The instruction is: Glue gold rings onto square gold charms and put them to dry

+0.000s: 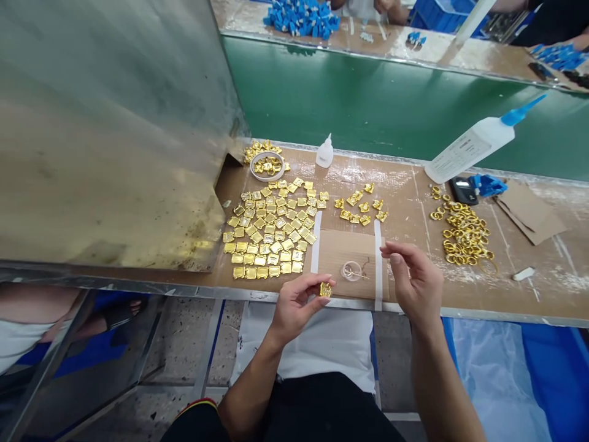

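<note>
My left hand (pixel 294 307) pinches a small gold-coloured square piece (pixel 325 290) between thumb and fingers, above the table's front edge. Off to the right, my right hand (pixel 418 283) hovers with thumb and forefinger a little apart, and nothing shows between them. Between the hands, a small round clear dish (pixel 344 274) with thin sticks across it rests on a cardboard pad (pixel 334 248) edged by white tape strips. Flat gold plates (pixel 269 229) lie in rows left of the pad. Several gold pieces (pixel 354 197) with raised parts lie behind it.
Gold rings (pixel 464 236) are heaped at the right, near a large white bottle (pixel 473 147) with a blue nozzle. A small white dropper bottle (pixel 324 153) and a tape roll (pixel 267 176) stand at the back. A metal panel (pixel 115 135) blocks the left side.
</note>
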A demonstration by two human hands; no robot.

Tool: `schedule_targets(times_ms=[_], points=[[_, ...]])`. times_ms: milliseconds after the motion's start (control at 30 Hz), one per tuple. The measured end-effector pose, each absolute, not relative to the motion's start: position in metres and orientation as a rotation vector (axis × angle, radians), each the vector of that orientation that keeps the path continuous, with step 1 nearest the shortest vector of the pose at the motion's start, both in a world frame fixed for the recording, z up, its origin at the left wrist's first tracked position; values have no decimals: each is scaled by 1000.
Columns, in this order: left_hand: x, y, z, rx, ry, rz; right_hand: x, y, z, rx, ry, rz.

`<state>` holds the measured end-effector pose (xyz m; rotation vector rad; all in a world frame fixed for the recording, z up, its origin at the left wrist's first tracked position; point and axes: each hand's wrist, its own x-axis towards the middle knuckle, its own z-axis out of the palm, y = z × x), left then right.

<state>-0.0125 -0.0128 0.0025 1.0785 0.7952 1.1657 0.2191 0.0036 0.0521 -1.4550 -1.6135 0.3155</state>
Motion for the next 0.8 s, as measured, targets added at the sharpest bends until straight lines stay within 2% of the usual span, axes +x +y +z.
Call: schedule_targets(times_ms=[200,367,800], points=[[-44,-37,2,1002,888,1149,189,52,90,-1302,-2277,501],[-73,-58,-1,982,967,1164,149,93,89,-1552,-2671,493],[-94,-68,0,1029,937,1217,115,101,84,-1577,-2746,427]])
